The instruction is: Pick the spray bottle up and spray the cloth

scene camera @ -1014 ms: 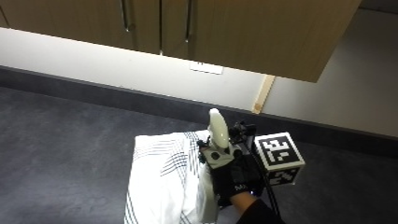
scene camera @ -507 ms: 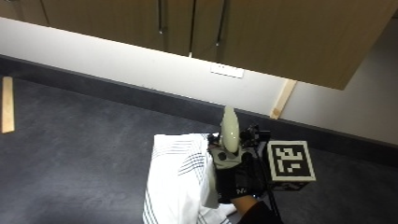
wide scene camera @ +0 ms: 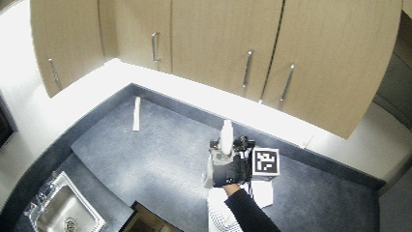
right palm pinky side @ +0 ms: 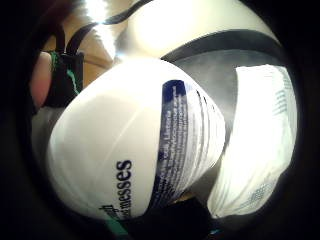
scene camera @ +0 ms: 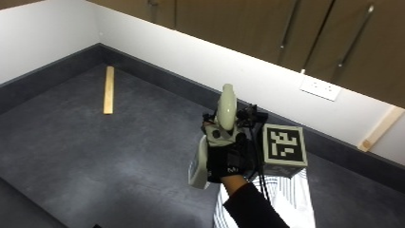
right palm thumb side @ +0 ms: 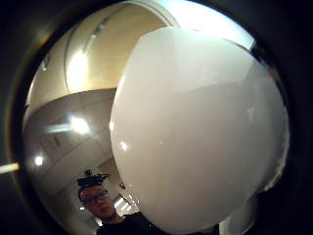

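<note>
1. Outside view: gloved right hand (scene camera: pixel 223 159) curled round a white bottle (scene camera: pixel 223 118), held upright in the air above the dark grey counter (scene camera: pixel 95 142). Nozzle end up, body hanging below the fingers. White striped cloth (scene camera: pixel 288 199) lying flat on the counter, below and just beside the forearm, not touching the bottle. Thin wooden strip (scene camera: pixel 109 89) lying well apart, near the back wall.
2. Wide outside view: same hand (wide scene camera: pixel 227 173) gripping the bottle (wide scene camera: pixel 225 136) over the middle of the counter (wide scene camera: pixel 148 145); cloth (wide scene camera: pixel 260 191) partly hidden under the sleeve. Strip (wide scene camera: pixel 136 113) near the corner; steel sink (wide scene camera: pixel 61 212) at the near edge; cupboards (wide scene camera: pixel 212 48) overhead.
3. Little finger side palm view: bottle (right palm pinky side: pixel 135 150) close against the palm, blue label with print showing; cloth (right palm pinky side: pixel 260 140) on the grey counter (right palm pinky side: pixel 210 75) beyond it.
4. Thumb side palm view: plain white bottle (right palm thumb side: pixel 200 137) filling most of the frame, cupboards (right palm thumb side: pixel 102 54) behind.
</note>
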Demonstrator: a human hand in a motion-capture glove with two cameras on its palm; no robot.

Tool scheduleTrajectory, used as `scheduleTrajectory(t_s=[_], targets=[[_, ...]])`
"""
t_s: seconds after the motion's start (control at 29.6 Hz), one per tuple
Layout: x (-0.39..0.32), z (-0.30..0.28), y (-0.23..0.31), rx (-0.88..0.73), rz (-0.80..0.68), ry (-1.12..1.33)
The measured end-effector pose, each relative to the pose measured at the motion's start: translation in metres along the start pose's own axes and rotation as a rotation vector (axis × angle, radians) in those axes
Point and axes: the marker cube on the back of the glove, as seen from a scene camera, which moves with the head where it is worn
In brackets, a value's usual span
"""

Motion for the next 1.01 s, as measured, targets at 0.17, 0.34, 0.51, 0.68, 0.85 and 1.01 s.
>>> scheduleTrajectory(t_s=[0.17, 0.34, 0.51, 0.68, 0.85, 1.01], targets=[[0.014, -0.001, -0.015, 0.002, -0.038, 0.015], [0.048, -0.022, -0.015, 0.029, -0.007, 0.042], [0.094, -0.05, -0.003, 0.074, 0.076, 0.068], [0.132, -0.082, 0.002, 0.13, 0.089, 0.148], [0.149, -0.1, 0.008, 0.146, 0.106, 0.169], [0.156, -0.106, 0.007, 0.148, 0.116, 0.172]])
